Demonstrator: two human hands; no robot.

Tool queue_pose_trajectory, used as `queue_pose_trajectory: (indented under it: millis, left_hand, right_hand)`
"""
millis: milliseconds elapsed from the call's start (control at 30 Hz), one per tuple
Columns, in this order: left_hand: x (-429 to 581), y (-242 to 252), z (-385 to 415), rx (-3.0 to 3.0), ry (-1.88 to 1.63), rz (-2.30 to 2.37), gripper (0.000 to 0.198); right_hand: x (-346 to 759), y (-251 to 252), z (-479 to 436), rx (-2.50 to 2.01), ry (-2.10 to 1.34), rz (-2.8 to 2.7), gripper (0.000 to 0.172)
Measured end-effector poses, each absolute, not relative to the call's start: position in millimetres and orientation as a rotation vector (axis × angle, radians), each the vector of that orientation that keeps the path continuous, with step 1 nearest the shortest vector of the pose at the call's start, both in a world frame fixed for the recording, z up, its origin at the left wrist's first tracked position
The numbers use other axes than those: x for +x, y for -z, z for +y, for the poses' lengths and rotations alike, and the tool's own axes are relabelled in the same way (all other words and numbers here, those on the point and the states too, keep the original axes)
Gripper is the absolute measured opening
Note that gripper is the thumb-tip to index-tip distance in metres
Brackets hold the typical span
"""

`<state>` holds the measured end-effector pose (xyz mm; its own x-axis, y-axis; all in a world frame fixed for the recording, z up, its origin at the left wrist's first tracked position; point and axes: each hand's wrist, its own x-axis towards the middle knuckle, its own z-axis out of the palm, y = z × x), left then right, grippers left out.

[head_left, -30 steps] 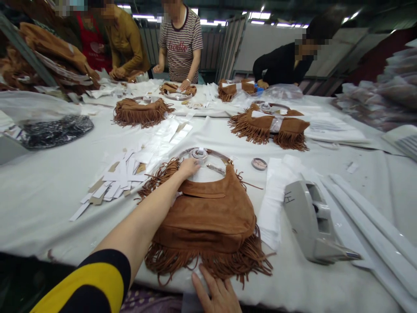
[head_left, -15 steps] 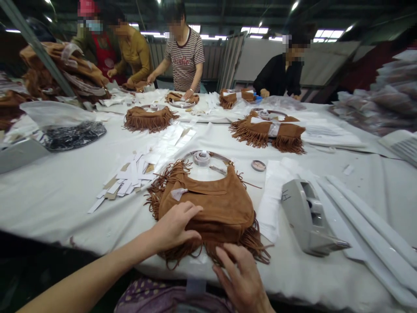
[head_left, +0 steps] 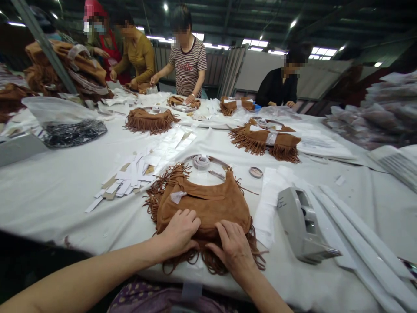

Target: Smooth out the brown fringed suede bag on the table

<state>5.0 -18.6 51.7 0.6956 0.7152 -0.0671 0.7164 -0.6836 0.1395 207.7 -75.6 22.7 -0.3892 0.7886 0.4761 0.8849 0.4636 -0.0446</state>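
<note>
A brown suede handbag [head_left: 208, 203] with long fringe lies flat on the white-covered table in front of me. Its strap curves away at the far side, with a wrapped roll on it, and white wrapping covers the zip pull [head_left: 177, 197]. My left hand [head_left: 182, 230] grips the bag's near bottom edge, fingers on top and thumb at the near side. Close by on the right, my right hand [head_left: 233, 245] takes the same edge in a similar way. Fringe hangs below both hands, and the thumbs' contact with the underside is partly hidden.
A tape dispenser [head_left: 306, 226] stands right of the bag, beside long white strips [head_left: 361, 234]. Paper strips [head_left: 128, 178] are heaped at left. Farther off lie more fringed bags [head_left: 265, 138], a plastic bag [head_left: 74, 126] and stacked wrapped goods [head_left: 384, 102]. Several people work across the table.
My right hand has moved up from the fringe onto the bag's bottom edge. My left hand has shifted slightly nearer, its fingers now curled over that edge.
</note>
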Motion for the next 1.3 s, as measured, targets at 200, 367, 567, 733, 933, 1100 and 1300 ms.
queue_pose_trajectory:
  millis: [200, 367, 567, 733, 933, 1100, 1300]
  left_hand:
    - [8, -42, -33, 2.854, -0.200, 1.125, 0.058]
    - [13, -30, -44, 2.914, -0.262, 1.066, 0.023]
    - [20, -34, -38, 2.867, -0.130, 1.064, 0.020]
    - [20, -40, -25, 2.820, -0.031, 1.071, 0.010]
    - [19, -28, -7, 2.804, 0.052, 0.973, 0.012]
    - [12, -34, 18, 2.740, 0.053, 0.852, 0.019]
    - [6, -33, 32, 2.705, 0.036, 0.661, 0.021]
  right_hand:
    - [204, -14, -79, -1.357, 0.367, -2.285, 0.026]
    - [196, -10, -81, -1.399, 0.289, -2.258, 0.019]
    - [191, -15, -84, -1.576, 0.212, -2.239, 0.026]
    - [194, -22, -83, -1.703, 0.162, -2.276, 0.035]
    - [193, -28, -74, -1.800, 0.002, -2.298, 0.037]
    - [197, -41, -65, -1.775, -0.080, -2.271, 0.053]
    - [188, -27, -72, -1.675, 0.055, -2.140, 0.043]
